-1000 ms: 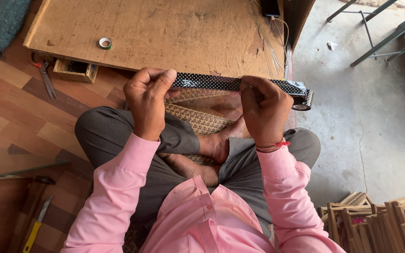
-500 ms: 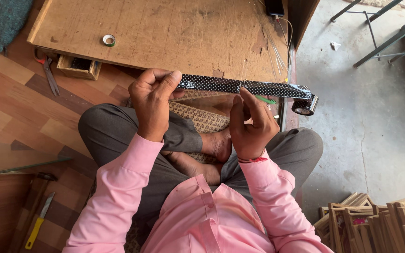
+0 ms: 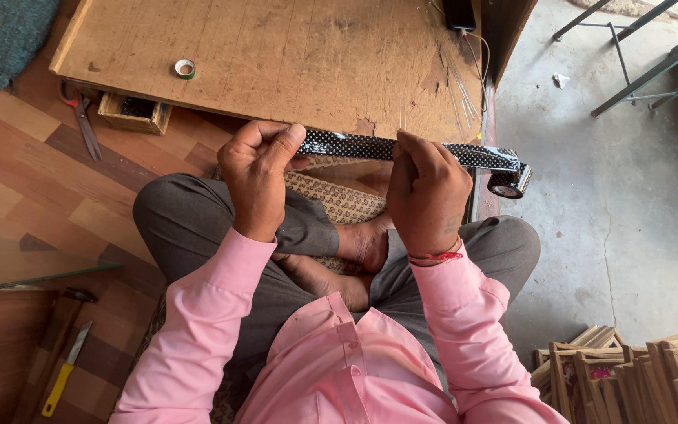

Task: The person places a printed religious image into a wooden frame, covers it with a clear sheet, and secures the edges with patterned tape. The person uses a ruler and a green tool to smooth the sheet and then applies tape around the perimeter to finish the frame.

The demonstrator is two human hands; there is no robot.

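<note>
Since half a second ago the right hand [image 3: 427, 196] has slid back toward the middle of the strip, so both hands now sit closer together, and the tape roll at the far end hangs a touch lower off to the right. Left hand [image 3: 256, 177] hasn't really gone anywhere.

So what you've got: a person in a pink shirt [image 3: 339, 361] sitting cross-legged on the floor, holding a stretch of black dotted tape [image 3: 355, 146] pulled out flat and level in front of them. Left hand is pinching the free end between thumb and curled fingers. Right hand is clamped over the strip further along, fingers wrapped on top, thumb side hidden so can't see exactly how it grips underneath. Past the right hand the strip runs on to the tape roll [image 3: 509, 180], which dangles in the air just beside the right knee.

Right behind the strip is a low wooden bench [image 3: 276, 71] with a small roll of pale tape [image 3: 185, 68] sitting on it. Scissors [image 3: 82, 118] with red handles and a little wooden box [image 3: 135, 114] lie on the floor by its left edge. Stack of wooden frames [image 3: 629, 369] bottom right, well apart from the hands.
</note>
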